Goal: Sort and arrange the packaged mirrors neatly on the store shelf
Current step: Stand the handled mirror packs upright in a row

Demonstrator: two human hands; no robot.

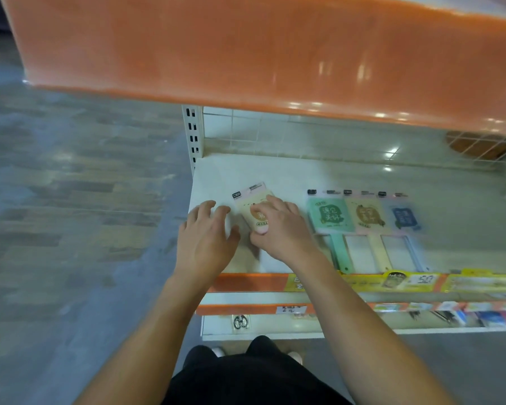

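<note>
A cream and pink packaged mirror (251, 195) lies tilted on the left part of the white shelf (275, 171). My right hand (281, 229) lies over it, fingers spread on its face and thumb curled at its lower end. My left hand (205, 238) rests on the shelf just left of it, fingers loosely bent, thumb close to the package edge. To the right, three packaged mirrors lie side by side in a straight row: a green one (329, 214), a yellow one (365, 216) and a blue one (403, 219), handles toward me.
An orange upper shelf (246, 54) overhangs the work area. A wire mesh back (275, 133) closes the rear. A yellow price strip (392, 282) runs along the front edge. A lower shelf holds small goods (479, 314). The aisle floor lies to the left.
</note>
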